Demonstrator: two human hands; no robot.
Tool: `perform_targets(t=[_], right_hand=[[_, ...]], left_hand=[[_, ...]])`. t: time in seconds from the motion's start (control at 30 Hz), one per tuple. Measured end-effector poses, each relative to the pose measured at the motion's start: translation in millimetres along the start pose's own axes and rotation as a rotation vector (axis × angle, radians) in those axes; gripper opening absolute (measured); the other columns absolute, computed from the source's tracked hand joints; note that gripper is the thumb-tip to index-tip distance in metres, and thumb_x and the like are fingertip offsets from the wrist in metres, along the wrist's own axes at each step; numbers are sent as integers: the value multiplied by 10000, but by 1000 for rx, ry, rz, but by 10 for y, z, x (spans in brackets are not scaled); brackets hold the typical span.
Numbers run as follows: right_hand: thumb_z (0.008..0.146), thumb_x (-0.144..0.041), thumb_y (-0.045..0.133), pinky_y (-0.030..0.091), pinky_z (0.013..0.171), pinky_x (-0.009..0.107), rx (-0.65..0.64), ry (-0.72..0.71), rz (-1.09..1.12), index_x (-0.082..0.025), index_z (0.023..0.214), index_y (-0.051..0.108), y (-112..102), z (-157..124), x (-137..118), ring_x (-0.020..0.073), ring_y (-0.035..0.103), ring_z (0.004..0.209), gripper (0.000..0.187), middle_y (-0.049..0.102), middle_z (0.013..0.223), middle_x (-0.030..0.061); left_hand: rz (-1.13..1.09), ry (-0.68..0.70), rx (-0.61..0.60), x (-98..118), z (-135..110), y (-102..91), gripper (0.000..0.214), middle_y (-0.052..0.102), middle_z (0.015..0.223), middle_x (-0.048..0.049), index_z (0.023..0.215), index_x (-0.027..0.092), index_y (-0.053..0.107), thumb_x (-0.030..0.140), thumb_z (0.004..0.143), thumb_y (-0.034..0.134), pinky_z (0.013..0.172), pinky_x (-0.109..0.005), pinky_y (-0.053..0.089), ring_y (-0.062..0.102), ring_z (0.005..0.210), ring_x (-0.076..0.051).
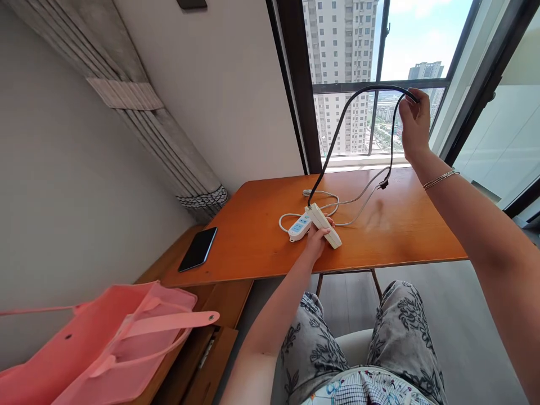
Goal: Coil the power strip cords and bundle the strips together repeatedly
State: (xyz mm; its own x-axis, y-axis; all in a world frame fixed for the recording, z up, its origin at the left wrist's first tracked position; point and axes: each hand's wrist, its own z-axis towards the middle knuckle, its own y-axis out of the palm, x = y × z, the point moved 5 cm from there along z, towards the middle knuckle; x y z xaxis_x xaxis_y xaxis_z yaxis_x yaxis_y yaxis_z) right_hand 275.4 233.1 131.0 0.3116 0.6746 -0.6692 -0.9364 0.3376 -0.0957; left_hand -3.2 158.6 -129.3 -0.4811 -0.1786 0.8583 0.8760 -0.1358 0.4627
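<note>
Over the front part of the table, my left hand (317, 241) is closed around a long off-white power strip (328, 229), tilted with its edge towards me. A thick black cord (343, 115) comes out of its far end and arches up to the right. My right hand (415, 121), raised in front of the window, pinches this cord between thumb and fingers. From there the cord hangs down to a small black piece (383, 184) at the table. A second white power strip (299, 226) with blue socket faces lies beside my left hand, its white cord (358, 197) looped on the table.
The orange-brown wooden table (257, 225) stands against the window (382, 84). A black phone (198, 249) lies at its left edge. A pink bag (139, 332) rests on a wooden cabinet (223, 349) at lower left. A tied grey curtain (164, 129) hangs behind.
</note>
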Motion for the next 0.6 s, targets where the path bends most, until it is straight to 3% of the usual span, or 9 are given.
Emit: perform_targets(t=[0.1,0.27,0.33,0.47,0.6], right_hand=[[874,-418,687,353,1143,445,38,-108,-1,-277,1156,537,-12,-24,66,198,459,1338,350,573,1331,22],[891,-491,641,462,1031,430,11,61,67,-234,943,571,1,56,278,212,588,1199,271,653,1068,18],[907,-530,614,500,982,397,41,114,135,-265,945,559,-32,96,251,212,572,1237,273,660,1109,19],[941,-537,565,504,975,331,134,52,257,-258,895,519,-102,101,25,168,594,1233,286,644,1249,12],[964,-595,470,533,897,318,19,167,273,-209,802,523,35,-9,-22,175,680,1087,422,688,1165,54]], left_hand=[[-5,-6,3,-11,3,15,548,661,869,-13,1102,226,603,214,557,658,833,-384,478,629,874,-220],[9,-11,-4,-12,6,10,528,659,874,-8,1106,232,599,214,582,664,840,-381,481,628,869,-208],[7,-14,-8,-16,7,11,531,658,873,-8,1106,233,598,214,580,670,839,-384,482,632,879,-212],[11,-5,-34,-35,19,35,524,673,894,-17,1093,231,604,209,575,682,844,-390,484,640,908,-225],[49,-18,-69,-60,38,72,503,714,996,-52,1067,216,607,202,568,675,876,-408,477,653,952,-242]])
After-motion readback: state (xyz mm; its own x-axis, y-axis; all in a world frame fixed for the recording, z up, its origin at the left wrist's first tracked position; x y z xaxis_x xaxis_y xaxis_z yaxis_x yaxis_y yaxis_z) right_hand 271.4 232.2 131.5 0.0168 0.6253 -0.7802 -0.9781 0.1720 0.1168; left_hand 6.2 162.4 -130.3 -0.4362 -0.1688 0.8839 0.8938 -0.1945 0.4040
